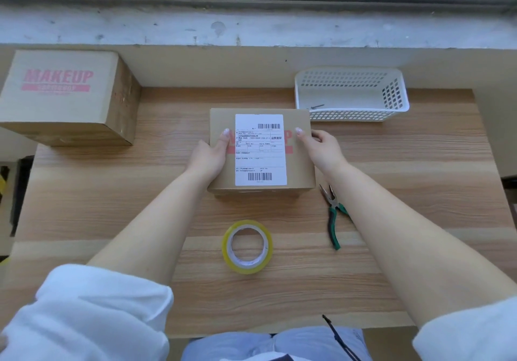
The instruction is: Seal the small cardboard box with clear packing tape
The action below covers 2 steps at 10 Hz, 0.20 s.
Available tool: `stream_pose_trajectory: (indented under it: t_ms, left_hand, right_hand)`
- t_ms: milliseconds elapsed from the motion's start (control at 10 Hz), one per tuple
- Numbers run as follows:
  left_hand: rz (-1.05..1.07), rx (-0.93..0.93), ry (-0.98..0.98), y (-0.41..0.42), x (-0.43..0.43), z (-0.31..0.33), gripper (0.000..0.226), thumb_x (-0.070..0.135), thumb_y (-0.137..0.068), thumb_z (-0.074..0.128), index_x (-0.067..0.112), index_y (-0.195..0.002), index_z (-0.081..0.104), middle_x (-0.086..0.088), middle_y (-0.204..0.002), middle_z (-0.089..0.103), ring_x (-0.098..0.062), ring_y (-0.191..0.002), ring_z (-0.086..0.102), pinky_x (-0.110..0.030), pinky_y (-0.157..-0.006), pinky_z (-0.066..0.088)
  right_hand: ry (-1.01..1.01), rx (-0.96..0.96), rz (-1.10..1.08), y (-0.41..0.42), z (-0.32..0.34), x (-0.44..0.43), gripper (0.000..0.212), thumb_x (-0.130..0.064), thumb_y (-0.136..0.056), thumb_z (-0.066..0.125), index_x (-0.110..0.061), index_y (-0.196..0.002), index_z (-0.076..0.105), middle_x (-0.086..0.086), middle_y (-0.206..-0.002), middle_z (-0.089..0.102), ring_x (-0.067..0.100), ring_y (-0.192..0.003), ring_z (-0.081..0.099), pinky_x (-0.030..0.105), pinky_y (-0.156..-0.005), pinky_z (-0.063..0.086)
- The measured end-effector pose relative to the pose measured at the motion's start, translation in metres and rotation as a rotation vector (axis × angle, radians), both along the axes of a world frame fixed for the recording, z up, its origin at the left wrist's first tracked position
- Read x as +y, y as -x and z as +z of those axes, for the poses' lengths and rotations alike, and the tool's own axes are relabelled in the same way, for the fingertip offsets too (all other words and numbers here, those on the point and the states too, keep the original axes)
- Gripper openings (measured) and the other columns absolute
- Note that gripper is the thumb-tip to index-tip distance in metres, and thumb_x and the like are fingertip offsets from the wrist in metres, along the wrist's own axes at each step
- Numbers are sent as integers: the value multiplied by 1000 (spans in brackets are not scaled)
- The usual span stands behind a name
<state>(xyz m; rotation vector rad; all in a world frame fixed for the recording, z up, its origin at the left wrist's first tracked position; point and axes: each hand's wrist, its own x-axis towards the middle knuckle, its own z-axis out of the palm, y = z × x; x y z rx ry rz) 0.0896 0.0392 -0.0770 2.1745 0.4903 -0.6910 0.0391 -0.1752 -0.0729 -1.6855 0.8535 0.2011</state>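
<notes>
A small cardboard box [299, 169] with a white shipping label on its top stands at the middle of the wooden table. My left hand [208, 156] grips its left side, thumb resting on the top. On the right side my right hand [321, 148] holds it the same way, thumb on the top edge. A roll of clear, yellowish packing tape [247, 246] lies flat on the table, nearer to me than the box and apart from both hands.
Green-handled pliers [333, 215] lie right of the box, beside my right forearm. A white plastic basket [351, 94] stands behind the box at the right. A larger "MAKEUP" cardboard box [67, 94] sits at the far left. The table [112, 192] ends at a wall ledge behind.
</notes>
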Motion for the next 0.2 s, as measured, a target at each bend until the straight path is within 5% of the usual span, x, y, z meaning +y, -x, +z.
stream_pose_trajectory:
  t_ms: [200]
  left_hand:
    - [8,-164,-25,9,3,28,78,63,-90,37,6,-143,29,-11,-146,40,-32,-132,40,-43,-104,35]
  right_hand:
    - [174,-22,-62,8,16,3,41,-40,-89,60,-12,-119,59,2,-118,62,20,-108,58,33,-91,46]
